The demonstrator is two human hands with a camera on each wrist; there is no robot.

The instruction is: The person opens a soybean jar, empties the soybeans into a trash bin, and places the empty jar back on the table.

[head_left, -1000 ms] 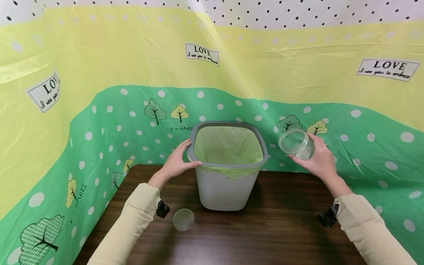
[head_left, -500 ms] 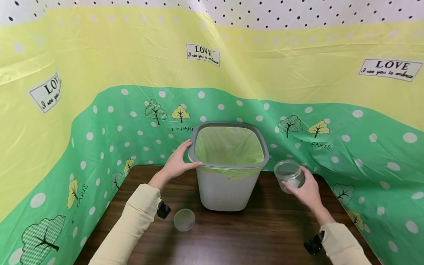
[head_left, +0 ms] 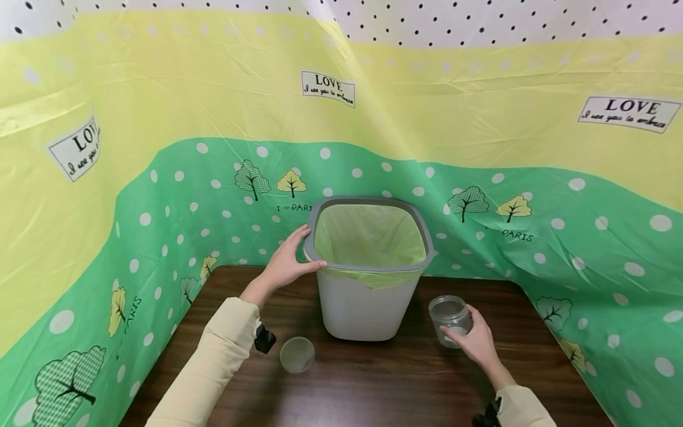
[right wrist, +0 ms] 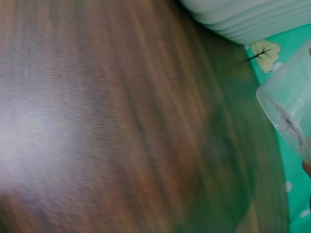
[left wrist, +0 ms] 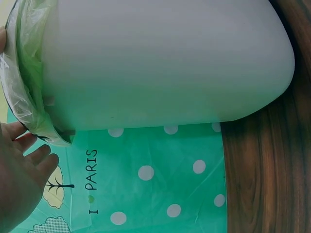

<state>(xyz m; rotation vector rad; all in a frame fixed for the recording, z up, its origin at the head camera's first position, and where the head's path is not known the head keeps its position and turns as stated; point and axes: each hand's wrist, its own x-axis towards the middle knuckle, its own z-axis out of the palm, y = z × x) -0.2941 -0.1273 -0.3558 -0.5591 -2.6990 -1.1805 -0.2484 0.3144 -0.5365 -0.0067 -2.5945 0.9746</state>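
Observation:
A white trash bin (head_left: 368,305) with a grey rim and a green liner bag (head_left: 368,234) stands upright on the table. My left hand (head_left: 285,264) grips the bin's rim at its left corner, thumb along the front and fingers at the side. In the left wrist view, the hand's (left wrist: 22,174) fingers bend beside the bag's folded edge. My right hand (head_left: 477,341) holds a clear plastic jar (head_left: 450,320) without a lid, right of the bin. Whether the jar touches the table cannot be told. A clear round lid (head_left: 297,354) lies on the table, front left of the bin.
The dark wooden table (head_left: 368,385) carries the bin and lid. A patterned green and yellow sheet (head_left: 213,196) hangs around its back and sides, close behind the bin.
My right hand has brought the jar down and toward me, from in front of the sheet to low at the bin's right. The left hand, bin and lid have stayed put.

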